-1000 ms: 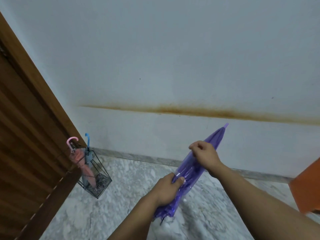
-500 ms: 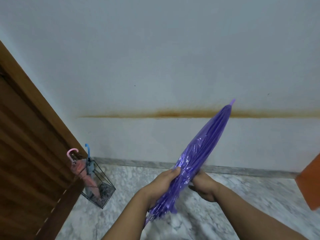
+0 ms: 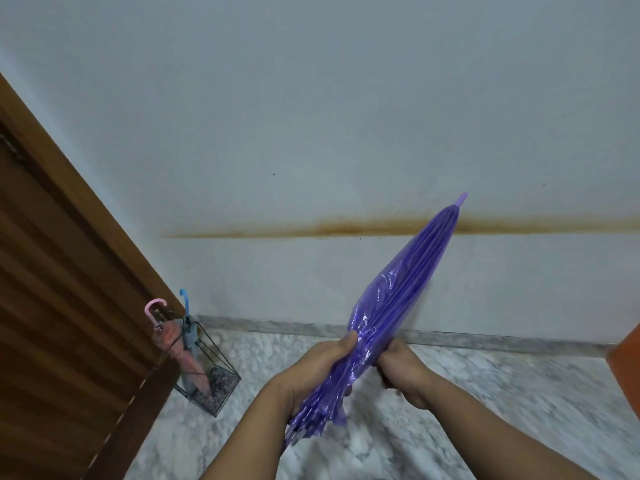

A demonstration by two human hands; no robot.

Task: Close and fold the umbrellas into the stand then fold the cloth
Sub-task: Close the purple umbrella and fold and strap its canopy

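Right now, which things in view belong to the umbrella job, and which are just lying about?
Job:
purple umbrella, closed, gripped by left hand and right hand
stand on the floor
pink umbrella and blue umbrella, already in it

Lying about:
wooden door
orange object at the right edge

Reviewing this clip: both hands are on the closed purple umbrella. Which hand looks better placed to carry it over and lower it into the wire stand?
Probably the left hand: it grips the purple umbrella on the side nearer the wire stand, which sits to the person's left by the door. The right hand would have to cross over.
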